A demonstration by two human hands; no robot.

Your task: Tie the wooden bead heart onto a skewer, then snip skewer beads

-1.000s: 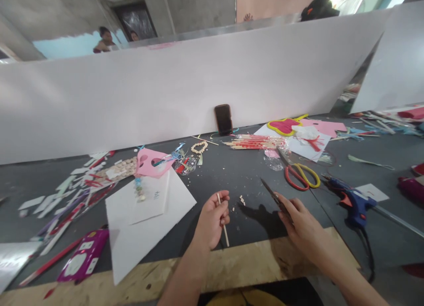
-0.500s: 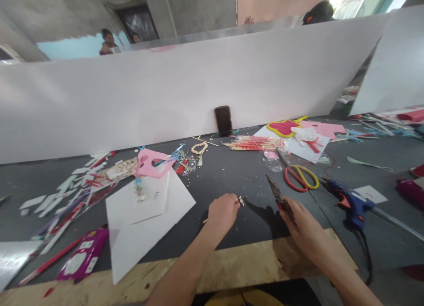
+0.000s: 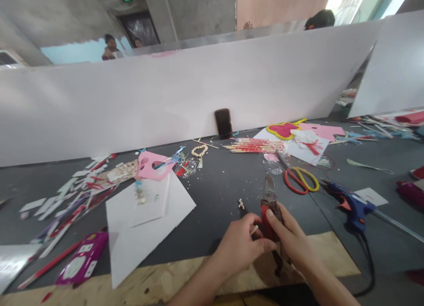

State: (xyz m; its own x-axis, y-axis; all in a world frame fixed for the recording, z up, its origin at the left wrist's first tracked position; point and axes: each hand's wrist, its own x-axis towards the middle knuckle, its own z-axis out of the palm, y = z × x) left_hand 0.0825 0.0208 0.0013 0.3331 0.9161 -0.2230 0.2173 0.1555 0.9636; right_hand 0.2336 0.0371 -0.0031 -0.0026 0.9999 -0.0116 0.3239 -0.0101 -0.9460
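My right hand (image 3: 291, 239) grips red-handled metal pruning shears (image 3: 270, 204), with the blades pointing up and away from me. My left hand (image 3: 236, 248) is close against the shears, its fingers curled around a thin wooden stick (image 3: 254, 229). Only a short end of the stick shows; the rest is hidden by my hands. Just ahead of my hands lie small cut wooden bits (image 3: 241, 204) on the dark grey table (image 3: 215, 187). A white paper sheet (image 3: 149, 226) lies to the left of my left hand.
Red-and-yellow scissors (image 3: 300, 180) and a blue hot glue gun (image 3: 351, 206) lie to the right. Farther back are a stick bundle (image 3: 253, 145), pink foam cutouts (image 3: 154, 164), and a phone (image 3: 223, 123) against a white board (image 3: 165, 98). People stand beyond it.
My left hand has moved right, from the table beside the wooden bits to the shears. The shears have swung more upright and nearer my left hand.
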